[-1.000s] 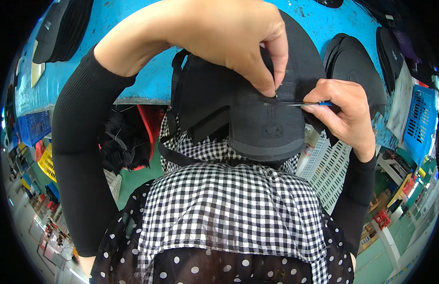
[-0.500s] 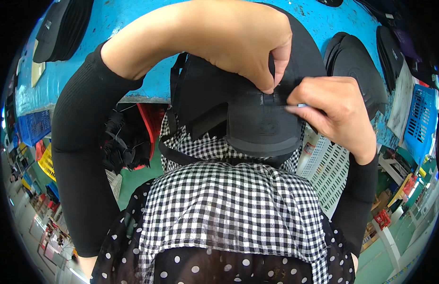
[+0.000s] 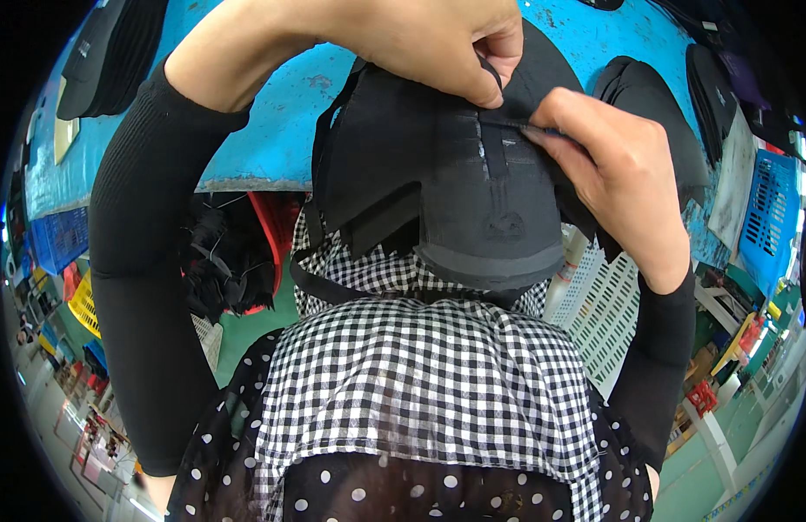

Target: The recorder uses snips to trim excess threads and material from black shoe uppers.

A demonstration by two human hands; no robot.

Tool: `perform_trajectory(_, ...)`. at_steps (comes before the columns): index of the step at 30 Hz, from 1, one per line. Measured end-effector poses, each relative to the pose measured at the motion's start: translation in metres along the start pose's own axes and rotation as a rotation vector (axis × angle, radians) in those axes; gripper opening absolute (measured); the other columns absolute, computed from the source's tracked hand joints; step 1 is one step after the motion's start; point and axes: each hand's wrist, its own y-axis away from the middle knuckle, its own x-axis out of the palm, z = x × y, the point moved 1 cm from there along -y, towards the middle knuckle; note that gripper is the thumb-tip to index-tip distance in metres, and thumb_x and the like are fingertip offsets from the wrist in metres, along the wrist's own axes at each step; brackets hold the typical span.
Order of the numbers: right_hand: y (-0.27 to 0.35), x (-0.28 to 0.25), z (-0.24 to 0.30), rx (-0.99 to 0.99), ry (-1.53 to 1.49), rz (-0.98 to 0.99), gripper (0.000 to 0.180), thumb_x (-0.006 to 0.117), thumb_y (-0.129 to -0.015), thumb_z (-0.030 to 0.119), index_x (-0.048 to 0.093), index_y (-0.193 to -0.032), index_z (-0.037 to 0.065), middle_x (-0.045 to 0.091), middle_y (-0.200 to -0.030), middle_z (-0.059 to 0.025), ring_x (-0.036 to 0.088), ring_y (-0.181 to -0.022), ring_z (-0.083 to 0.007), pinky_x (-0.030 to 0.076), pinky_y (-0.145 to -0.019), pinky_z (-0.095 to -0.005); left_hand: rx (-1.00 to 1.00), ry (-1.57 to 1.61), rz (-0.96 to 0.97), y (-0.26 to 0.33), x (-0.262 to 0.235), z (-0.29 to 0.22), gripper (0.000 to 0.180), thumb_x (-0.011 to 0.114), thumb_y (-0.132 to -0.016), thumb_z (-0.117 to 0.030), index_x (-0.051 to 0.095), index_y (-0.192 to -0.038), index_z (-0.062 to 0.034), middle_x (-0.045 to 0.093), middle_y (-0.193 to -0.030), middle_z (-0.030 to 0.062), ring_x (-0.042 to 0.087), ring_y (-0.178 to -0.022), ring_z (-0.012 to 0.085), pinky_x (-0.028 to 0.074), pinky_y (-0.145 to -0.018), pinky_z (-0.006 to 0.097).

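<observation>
**Slip risk at the pinch on the cap piece**

The dark grey cap piece (image 3: 481, 200) is held up close to the camera, above the checked apron (image 3: 420, 383) and in front of the blue table edge (image 3: 246, 148). A narrow dark strip (image 3: 492, 152) runs down its middle, flanked by pale chalk-like lines. Loose black panels (image 3: 368, 187) hang off its left side.

Judged risks:
- the strip could be set off the pale lines if the fabric is shifted under the thumb; only a small area is gripped
- the hanging panels could be dragged or folded under, since they are unsupported
- the thin tool could be pushed through or skid along the seam; its tip is hidden, so the contact point cannot be told

Left hand (image 3: 420, 39): brought in from above, wrist bent, thumb and forefinger closed in a tight pinch on the top end of the strip. Right hand (image 3: 616, 170): knuckles up, fingers curled shut around a thin dark tool (image 3: 531, 130) laid against the piece's upper right edge. Both forearms are covered by black sleeves (image 3: 142, 261)
</observation>
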Motion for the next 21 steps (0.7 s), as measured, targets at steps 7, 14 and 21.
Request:
perform_trajectory(7,0.001,-0.022,0.003,0.299,-0.134,0.115,0.013,0.065,-0.089,0.012,0.058,-0.091,0.002,0.06,-0.075,-0.0107,0.061,-0.068,-0.0214,0.046,-0.063,-0.0298,-0.28,-0.075,0.116,-0.008,-0.007,-0.017,0.023,0.06,-0.084,-0.018,0.067,-0.097,-0.0002,0.068,-0.082,0.0134,0.064,-0.075,0.0225,0.049,-0.068,0.034)
perform_trajectory(14,-0.007,-0.005,0.0,0.296,-0.096,0.16,0.016,0.066,-0.09,0.014,0.058,-0.091,0.0,0.061,-0.074,-0.0093,0.057,-0.066,-0.0186,0.046,-0.065,-0.0272,0.073,-0.089,-0.093,0.005,0.004,0.007,0.021,0.06,-0.087,-0.017,0.065,-0.099,-0.0006,0.068,-0.081,0.0126,0.063,-0.075,0.0223,0.048,-0.068,0.033)
perform_trajectory(21,0.003,-0.016,0.017,0.244,-0.146,-0.012,0.019,0.068,-0.088,0.014,0.056,-0.095,0.001,0.062,-0.081,-0.0068,0.063,-0.069,-0.0164,0.048,-0.066,-0.026,0.013,0.117,-0.055,0.004,0.005,0.016,0.018,0.06,-0.089,-0.017,0.064,-0.096,-0.0011,0.066,-0.078,0.0074,0.058,-0.071,0.0152,0.046,-0.065,0.029)
